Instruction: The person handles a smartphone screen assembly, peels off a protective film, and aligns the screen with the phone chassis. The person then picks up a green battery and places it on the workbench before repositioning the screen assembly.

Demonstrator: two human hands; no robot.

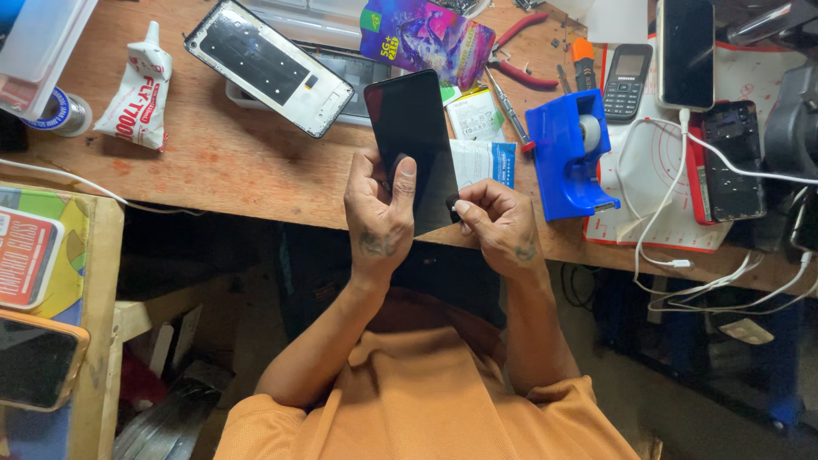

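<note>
Here the left hand [379,209] grips the black phone [413,140], thumb pressed on its glass; at three o'clock, the right hand [503,226] pinches its lower edge

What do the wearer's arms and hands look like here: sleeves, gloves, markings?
Both hands bare, no gloves or rings visible. Left hand has a dark tattoo on its back; right hand has a smaller one. Forearms bare; short sleeves of an orange shirt.
</note>
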